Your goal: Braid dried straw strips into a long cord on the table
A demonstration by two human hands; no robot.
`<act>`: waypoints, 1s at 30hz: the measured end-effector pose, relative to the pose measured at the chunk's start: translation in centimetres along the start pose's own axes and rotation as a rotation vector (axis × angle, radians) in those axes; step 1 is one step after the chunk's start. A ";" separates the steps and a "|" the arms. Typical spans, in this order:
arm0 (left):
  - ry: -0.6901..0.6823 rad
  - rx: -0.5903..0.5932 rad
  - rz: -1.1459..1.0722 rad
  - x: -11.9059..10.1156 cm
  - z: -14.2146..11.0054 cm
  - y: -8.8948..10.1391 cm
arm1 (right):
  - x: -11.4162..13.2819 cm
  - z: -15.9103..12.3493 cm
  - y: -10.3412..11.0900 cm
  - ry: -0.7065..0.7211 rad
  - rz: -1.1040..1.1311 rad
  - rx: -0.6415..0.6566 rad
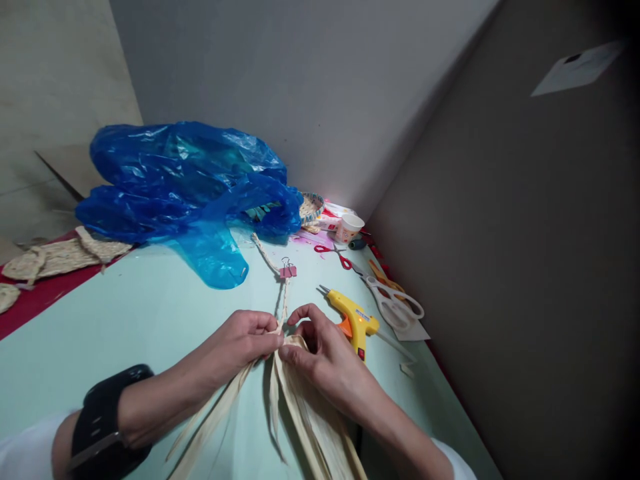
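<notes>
Gripping pale strips [315, 417] in both hands [240, 343], left pinched closed, right loosely curled, thin braid [286, 297] extending just beyond them

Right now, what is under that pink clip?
The braid shows on both sides of the pink clip, over the pale tabletop. Whatever the clip itself covers cannot be seen.

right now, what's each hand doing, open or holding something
Left hand: closed, pinching the near end of the braid.
Right hand: partly curled at the pale strips; firm grip cannot be told.
</notes>
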State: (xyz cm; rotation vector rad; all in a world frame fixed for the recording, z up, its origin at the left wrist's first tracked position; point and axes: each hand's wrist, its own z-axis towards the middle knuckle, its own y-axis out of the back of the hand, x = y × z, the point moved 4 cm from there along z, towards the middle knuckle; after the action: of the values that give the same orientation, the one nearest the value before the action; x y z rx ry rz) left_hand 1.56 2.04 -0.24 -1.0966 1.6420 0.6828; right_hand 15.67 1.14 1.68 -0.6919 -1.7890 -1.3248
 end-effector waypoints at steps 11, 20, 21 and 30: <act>-0.006 -0.011 0.066 0.4 0.5 0.3 | 1.0 -0.1 -0.1 0.129 -0.162 -0.027; -0.005 -0.023 0.010 0.3 0.4 0.4 | 1.1 -0.3 -1.0 0.196 -0.145 -0.152; -0.011 -0.023 0.009 0.4 0.3 0.4 | 1.1 -0.4 -1.0 0.214 -0.158 -0.158; -0.069 -0.060 0.076 -0.1 0.4 0.4 | 1.8 -1.1 -1.4 0.413 -0.271 -0.194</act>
State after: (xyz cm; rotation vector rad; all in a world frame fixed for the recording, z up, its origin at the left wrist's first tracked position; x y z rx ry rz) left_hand 1.43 2.60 -0.32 -1.0464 1.6199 0.8150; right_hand 13.84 -0.40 2.62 -0.2497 -1.4647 -1.6976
